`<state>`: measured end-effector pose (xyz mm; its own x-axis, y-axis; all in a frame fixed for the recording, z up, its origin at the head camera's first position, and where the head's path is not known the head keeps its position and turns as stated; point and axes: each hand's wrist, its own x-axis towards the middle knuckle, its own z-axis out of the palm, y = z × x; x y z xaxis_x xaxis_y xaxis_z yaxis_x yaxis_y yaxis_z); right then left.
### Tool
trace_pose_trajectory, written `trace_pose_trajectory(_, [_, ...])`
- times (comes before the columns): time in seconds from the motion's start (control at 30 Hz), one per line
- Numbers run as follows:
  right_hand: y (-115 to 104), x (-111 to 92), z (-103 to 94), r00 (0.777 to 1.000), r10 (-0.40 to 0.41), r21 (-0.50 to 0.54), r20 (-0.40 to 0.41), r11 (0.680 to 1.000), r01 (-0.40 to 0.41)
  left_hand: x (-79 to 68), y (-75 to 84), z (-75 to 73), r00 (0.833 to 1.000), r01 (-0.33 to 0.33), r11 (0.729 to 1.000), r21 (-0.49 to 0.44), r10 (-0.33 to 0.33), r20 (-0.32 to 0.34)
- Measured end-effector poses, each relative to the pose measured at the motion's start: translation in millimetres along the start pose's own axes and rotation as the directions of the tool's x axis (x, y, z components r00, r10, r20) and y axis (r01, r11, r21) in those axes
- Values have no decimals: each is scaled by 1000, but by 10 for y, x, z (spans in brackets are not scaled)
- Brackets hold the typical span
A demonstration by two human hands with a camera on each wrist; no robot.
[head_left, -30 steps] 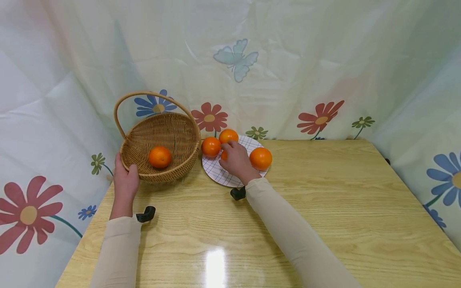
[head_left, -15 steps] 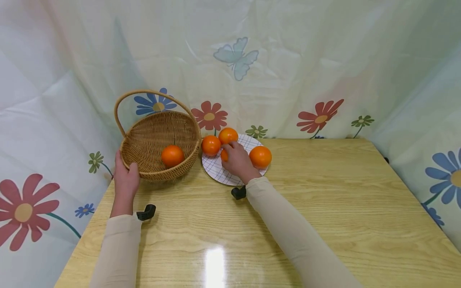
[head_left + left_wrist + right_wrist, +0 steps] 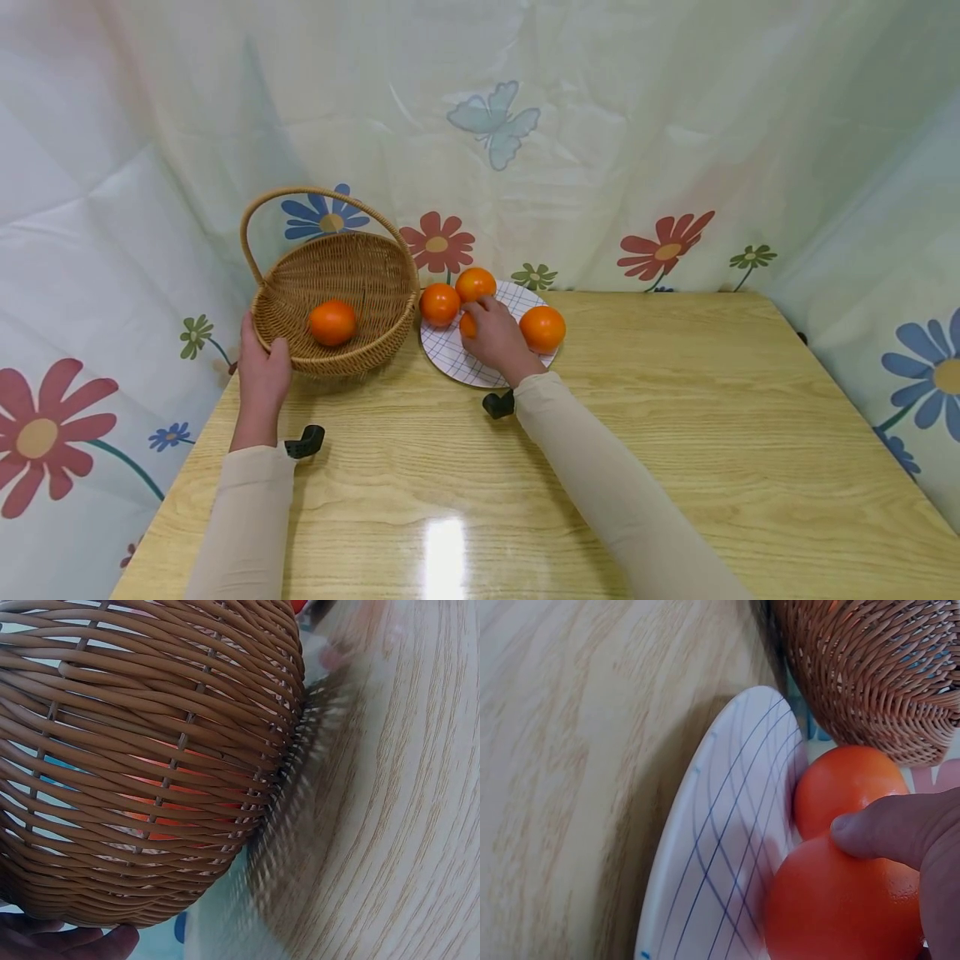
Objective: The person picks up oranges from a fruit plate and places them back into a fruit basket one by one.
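Note:
In the head view, my left hand (image 3: pixel 262 375) grips the near left side of a wicker basket (image 3: pixel 337 258), which has a tall arched handle and an opening facing me. One orange (image 3: pixel 333 323) lies inside it. My right hand (image 3: pixel 497 340) holds another orange (image 3: pixel 840 907) on a round plate (image 3: pixel 450 360) with a blue grid pattern. The right wrist view shows the thumb resting on top of this fruit, while the hand partly hides it from above. Around the hand sit a left orange (image 3: pixel 439 305), a back orange (image 3: pixel 476 284) and a right orange (image 3: pixel 543 329).
The basket stands just left of the plate, both near the back of the wooden table (image 3: pixel 675 417). A flower-printed curtain (image 3: pixel 585 167) hangs close behind and at both sides. Black wrist devices, such as the left one (image 3: pixel 304 442), stick out from the sleeves.
Inside the basket, the orange has rolled to the right and then back to the left. Both hands stay almost where they were, and the fruit on the plate has not visibly moved.

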<state>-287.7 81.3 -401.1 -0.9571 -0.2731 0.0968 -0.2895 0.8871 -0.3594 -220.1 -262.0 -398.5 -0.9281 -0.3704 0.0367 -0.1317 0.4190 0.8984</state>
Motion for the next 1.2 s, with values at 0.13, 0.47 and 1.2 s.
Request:
trace_pose_trajectory(0.13, [-13,-15,-9,1000,-7,14,-15,1000,7,-1,-6,-1,1000,3,1000,0,-3,-1])
trace_pose_trajectory(0.47, [-64,-39,-64,999,-37,20,-39,999,38,-4,1,10,1000,5,1000,-7,-5,1])
trace_pose_trajectory(1.2, [-278,-114,-297,981,-152,34,-122,987,157,4,0,8,1000,2,1000,6,-2,-12])
